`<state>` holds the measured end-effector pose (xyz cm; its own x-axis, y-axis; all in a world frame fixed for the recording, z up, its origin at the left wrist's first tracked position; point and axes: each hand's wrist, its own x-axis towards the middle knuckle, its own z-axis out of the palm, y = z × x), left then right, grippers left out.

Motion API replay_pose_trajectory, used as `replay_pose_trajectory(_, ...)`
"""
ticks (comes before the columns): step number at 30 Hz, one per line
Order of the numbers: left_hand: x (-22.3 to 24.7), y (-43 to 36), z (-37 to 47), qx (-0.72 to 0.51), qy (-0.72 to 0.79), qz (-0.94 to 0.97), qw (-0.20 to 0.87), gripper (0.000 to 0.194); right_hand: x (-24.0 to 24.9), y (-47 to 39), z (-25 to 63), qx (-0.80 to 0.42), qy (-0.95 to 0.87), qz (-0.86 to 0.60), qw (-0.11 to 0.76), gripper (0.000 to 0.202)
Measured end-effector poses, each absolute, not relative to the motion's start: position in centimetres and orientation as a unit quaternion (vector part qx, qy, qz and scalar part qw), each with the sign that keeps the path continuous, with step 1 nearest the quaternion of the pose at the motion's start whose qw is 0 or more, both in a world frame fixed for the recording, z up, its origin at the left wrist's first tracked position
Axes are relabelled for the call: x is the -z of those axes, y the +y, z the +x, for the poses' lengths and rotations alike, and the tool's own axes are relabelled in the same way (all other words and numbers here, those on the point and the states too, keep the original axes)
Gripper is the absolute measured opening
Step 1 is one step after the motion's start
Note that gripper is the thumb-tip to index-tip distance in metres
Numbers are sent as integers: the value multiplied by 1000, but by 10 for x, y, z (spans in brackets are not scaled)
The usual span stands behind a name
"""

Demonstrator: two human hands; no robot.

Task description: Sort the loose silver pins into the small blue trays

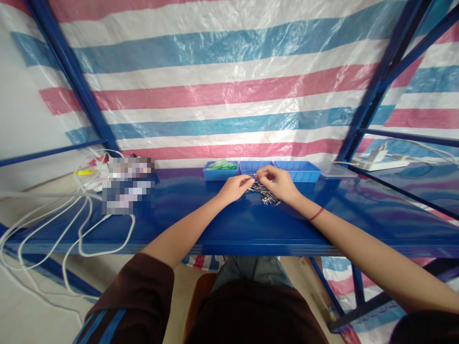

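Observation:
My left hand [234, 188] and my right hand [278, 182] meet closely above the blue tabletop [222, 224], fingertips pinched and almost touching. Something tiny and pale shows at the fingertips, too small to name. Just below them lies a loose pile of thin dark pieces with shiny silvery ends [267, 193], partly covered by my right hand. Behind the hands stand blue plastic bins: the left bin [215, 176] holds green pieces [222, 164], the middle bin [245, 167] is partly hidden by my right hand, and the right bin [304, 175] is the widest.
White cables [84, 234] loop over the table's left end, beside a blurred-out patch [125, 184]. A clear plastic lid [339, 170] lies right of the bins. At the far right is a white power strip [380, 160]. Blue metal posts [71, 76] and a striped plastic sheet [229, 95] stand behind.

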<state>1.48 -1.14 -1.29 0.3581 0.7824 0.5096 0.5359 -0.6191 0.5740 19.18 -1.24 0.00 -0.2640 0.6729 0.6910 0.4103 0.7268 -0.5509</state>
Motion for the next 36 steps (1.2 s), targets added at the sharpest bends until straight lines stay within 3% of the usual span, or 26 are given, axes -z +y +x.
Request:
replay_pose_trajectory(9, 8, -9, 15, -509, 400, 736, 197, 26, 7, -10, 186, -347, -739, -335, 470, 17)
replay_pose_trajectory(13, 7, -12, 17, -518, 382, 742, 188, 25, 6, -11, 185, -366, -735, -349, 451, 23)
replay_pose_trajectory(19, 7, -14, 18, -532, 368, 745, 160, 28, 4, -9, 187, -288, -788, -320, 440, 34)
replay_pose_trajectory(26, 4, -15, 17, -512, 395, 749, 143, 25, 3, -13, 187, -216, -762, -320, 520, 27)
replay_pose_trajectory(36, 10, -14, 15, -392, 413, 820, 53, 25, -9, 18, 231, 91, -732, -438, 513, 28)
